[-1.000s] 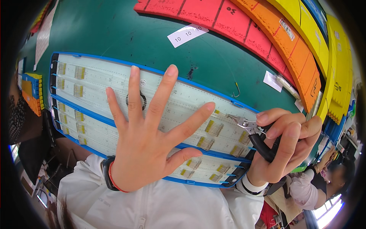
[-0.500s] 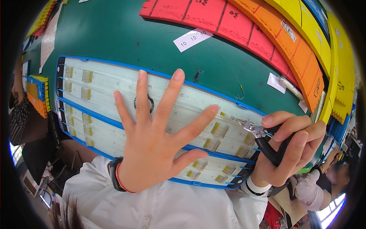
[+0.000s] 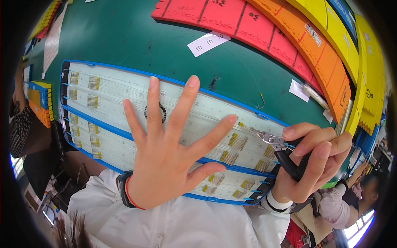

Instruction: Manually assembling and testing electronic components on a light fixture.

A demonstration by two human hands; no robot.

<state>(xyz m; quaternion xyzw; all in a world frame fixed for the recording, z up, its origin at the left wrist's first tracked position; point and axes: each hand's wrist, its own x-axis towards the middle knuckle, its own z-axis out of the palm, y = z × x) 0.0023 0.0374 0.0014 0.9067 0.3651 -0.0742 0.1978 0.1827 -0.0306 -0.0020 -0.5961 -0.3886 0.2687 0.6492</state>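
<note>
A long blue-framed case (image 3: 234,202) with white panels lies in front of me, tilted across the green table. Several rows of small hooks (image 3: 237,141) with yellow-bound shanks and thin clear lines sit inside it. My left hand (image 3: 167,144) is spread flat over its middle, fingers wide apart, holding nothing. My right hand (image 3: 316,159) closes around small pliers (image 3: 271,139) with a silver head and black handles. Their tips point left, close to one yellow-bound hook (image 3: 245,125) near my left index finger; whether they grip it I cannot tell.
A loose hook (image 3: 261,100) with thin line lies on the green table (image 3: 136,33) beyond the case. White paper labels (image 3: 209,43) lie near curved red (image 3: 231,18), orange (image 3: 318,45) and yellow (image 3: 341,33) foam strips. Another person (image 3: 339,202) sits at the right.
The pliers and my right hand have shifted very slightly. My left hand stays in place. At the right, the other person has moved a little.
</note>
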